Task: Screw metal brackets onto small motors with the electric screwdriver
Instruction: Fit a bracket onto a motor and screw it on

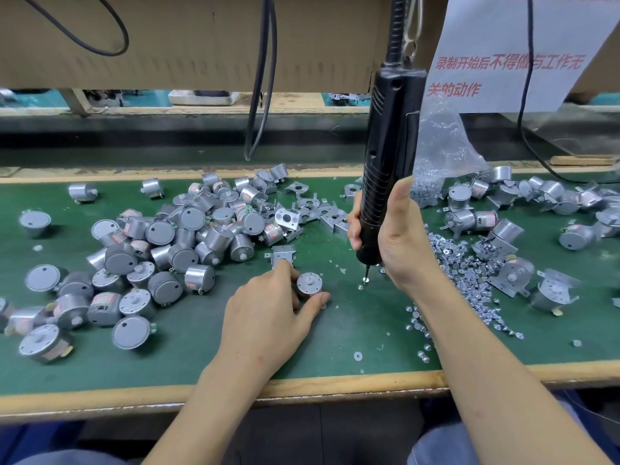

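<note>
Mid-batch: left hand [275, 307] pinches a bare motor [309, 283] near a loose bracket [283, 256], right hand [399, 243] grips screwdriver [385, 162], bit on a screw [365, 280]; bare pile [167, 236] remains, bracketed units [469, 219] far right.

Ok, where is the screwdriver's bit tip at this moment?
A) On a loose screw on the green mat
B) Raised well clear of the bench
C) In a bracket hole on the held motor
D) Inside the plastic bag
A: the right hand holds the electric screwdriver upright with its bit on a loose screw on the green mat, beside the motor in the left hand.
</note>
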`<state>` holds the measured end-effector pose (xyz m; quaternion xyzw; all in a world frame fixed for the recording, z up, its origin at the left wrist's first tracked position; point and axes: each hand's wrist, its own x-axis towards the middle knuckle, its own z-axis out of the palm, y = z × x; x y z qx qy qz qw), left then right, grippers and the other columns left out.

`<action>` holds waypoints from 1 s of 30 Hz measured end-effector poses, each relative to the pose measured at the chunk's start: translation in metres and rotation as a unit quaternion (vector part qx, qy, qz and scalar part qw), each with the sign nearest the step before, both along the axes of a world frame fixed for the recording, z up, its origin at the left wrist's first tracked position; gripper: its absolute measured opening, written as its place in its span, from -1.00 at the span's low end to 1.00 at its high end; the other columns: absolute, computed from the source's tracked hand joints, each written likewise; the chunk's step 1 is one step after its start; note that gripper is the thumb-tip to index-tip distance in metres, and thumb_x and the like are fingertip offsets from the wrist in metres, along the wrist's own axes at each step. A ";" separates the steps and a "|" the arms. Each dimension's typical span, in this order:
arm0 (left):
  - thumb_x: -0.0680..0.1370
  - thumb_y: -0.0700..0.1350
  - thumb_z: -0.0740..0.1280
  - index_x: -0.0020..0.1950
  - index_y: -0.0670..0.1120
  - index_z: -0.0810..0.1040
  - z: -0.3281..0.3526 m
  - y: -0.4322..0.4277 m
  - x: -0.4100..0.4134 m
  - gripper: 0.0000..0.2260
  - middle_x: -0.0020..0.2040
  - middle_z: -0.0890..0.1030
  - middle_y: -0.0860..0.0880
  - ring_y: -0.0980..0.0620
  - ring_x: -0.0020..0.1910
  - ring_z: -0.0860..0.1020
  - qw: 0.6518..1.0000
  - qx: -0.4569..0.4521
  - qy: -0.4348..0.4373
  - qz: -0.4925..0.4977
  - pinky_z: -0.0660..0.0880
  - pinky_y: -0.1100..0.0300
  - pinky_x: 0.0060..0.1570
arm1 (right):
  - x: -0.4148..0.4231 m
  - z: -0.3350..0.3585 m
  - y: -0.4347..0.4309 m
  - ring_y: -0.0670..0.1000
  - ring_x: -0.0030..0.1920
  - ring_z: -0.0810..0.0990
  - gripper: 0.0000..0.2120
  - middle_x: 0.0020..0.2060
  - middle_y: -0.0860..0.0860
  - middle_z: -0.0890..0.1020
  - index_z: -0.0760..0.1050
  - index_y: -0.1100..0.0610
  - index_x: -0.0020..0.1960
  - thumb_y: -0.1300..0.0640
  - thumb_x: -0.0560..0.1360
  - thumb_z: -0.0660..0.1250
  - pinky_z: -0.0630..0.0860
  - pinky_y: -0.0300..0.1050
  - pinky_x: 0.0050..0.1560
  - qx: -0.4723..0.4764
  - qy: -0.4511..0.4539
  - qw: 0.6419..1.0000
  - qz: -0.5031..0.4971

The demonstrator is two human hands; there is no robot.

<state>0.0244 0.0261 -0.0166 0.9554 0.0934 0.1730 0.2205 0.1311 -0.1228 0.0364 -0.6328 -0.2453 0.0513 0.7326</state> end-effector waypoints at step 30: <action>0.65 -0.03 0.20 0.21 0.01 0.53 0.016 0.021 0.006 -0.81 0.31 0.48 0.13 -0.14 0.04 0.59 0.995 0.068 0.035 0.063 0.51 0.01 -0.14 | -0.022 0.020 0.016 0.03 -0.45 0.48 -0.32 -0.44 -0.03 0.53 0.51 -0.05 -0.31 -0.67 0.24 0.09 0.44 -0.04 -0.36 0.022 -0.025 0.999 0.033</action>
